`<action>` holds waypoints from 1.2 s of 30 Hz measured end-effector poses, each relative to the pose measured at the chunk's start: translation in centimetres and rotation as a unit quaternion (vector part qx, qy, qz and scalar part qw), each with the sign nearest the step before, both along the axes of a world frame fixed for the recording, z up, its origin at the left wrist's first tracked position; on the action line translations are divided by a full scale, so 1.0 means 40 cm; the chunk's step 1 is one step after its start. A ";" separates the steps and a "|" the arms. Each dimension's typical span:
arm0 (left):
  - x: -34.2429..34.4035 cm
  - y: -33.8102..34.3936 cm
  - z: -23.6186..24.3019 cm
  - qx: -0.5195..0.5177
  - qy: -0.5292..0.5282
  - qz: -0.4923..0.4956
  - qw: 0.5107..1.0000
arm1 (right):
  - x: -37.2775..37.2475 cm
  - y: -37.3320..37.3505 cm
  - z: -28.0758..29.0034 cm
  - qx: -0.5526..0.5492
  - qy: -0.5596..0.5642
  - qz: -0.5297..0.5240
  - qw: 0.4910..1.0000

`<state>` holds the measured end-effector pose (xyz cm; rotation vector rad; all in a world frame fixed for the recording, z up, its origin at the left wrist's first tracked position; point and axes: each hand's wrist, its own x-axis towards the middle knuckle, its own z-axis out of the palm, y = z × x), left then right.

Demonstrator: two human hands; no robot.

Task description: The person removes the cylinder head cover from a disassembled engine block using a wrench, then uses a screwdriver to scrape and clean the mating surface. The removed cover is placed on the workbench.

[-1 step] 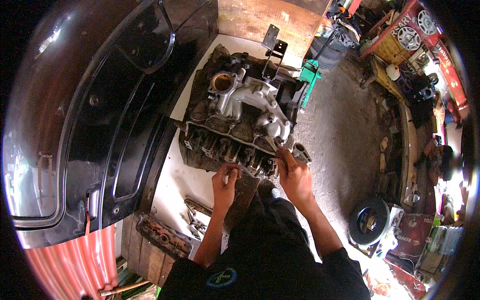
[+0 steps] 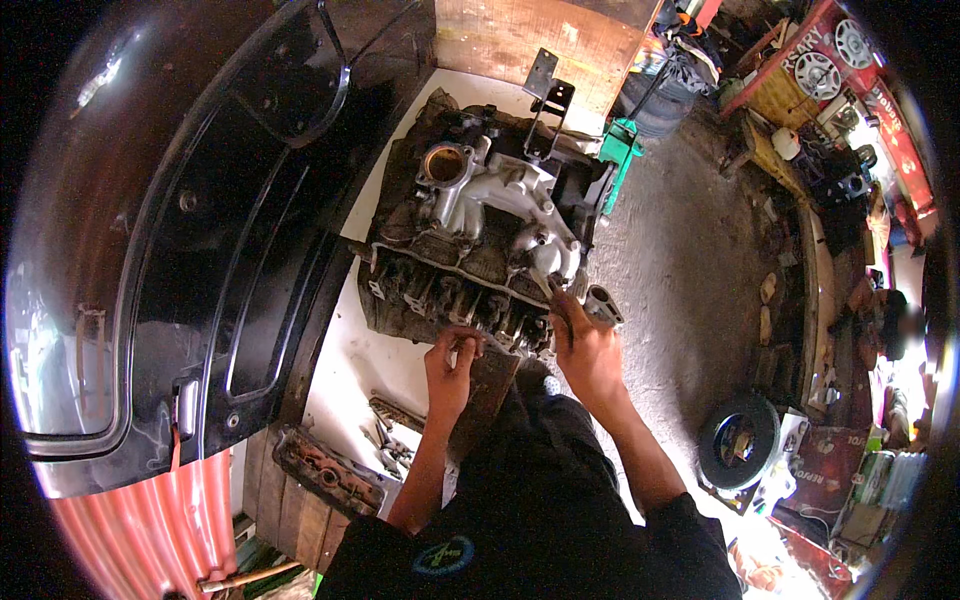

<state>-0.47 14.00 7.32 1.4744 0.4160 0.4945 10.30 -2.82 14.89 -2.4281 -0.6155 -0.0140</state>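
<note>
An engine cylinder head (image 2: 455, 300) with exposed valve gear lies in front of me, and a silver intake manifold (image 2: 490, 195) with a round throttle opening is fixed along its far side. At the near edge of the head, my left hand (image 2: 452, 365) has its fingers curled; whatever they grip is hidden. My right hand (image 2: 588, 350) is closed around a thin, pale, stick-like tool (image 2: 543, 283), its tip by the manifold's right-hand runner. The tool's exact kind cannot be made out. Beside the right fingers sits a metal flange with a round opening (image 2: 602, 305).
A dark vehicle panel (image 2: 200, 230) rises on the left. On the bench's near left are a grimy valve cover (image 2: 325, 470) and several loose metal parts (image 2: 390, 445). A tyre (image 2: 738, 441) lies on the floor at right. Another person (image 2: 880, 320) is at the far right.
My right hand has shifted very slightly left with the thin tool. The left hand and the engine parts look unmoved.
</note>
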 end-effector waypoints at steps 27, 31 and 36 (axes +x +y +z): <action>-0.010 0.013 -0.005 0.024 0.037 0.015 0.999 | -0.030 -0.024 -0.049 0.098 0.045 -0.013 0.994; -0.008 0.014 0.008 0.032 0.018 0.004 0.999 | -0.027 -0.081 -0.007 0.052 0.034 -0.026 0.998; -0.016 0.014 -0.025 0.008 0.020 0.006 1.000 | -0.012 -0.085 0.012 0.111 -0.001 0.016 0.994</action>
